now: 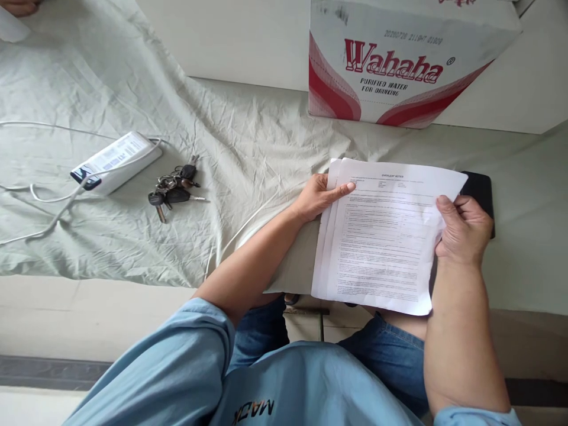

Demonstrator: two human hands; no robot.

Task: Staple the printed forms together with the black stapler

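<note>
Between my two hands I hold several printed sheets of paper (386, 236), slightly fanned at the left edge. The top sheet is headed "Overleaf Notes" and covered in small print. My left hand (322, 196) grips the upper left edge, thumb on top and fingers beneath. On the upper right edge, my right hand (465, 228) is closed on the paper with its thumb over the front. A dark smartphone (481, 192) lies on the cloth behind my right hand, partly covered by the hand and sheets. The lower edge of the papers hangs over my lap.
A Wahaha water carton (399, 71) stands at the back. To the left, on the wrinkled pale green cloth (248, 130), lie a bunch of keys (173, 192) and a white power bank (118, 160) with white cables. Another person's hand (18, 6) shows at the top left corner.
</note>
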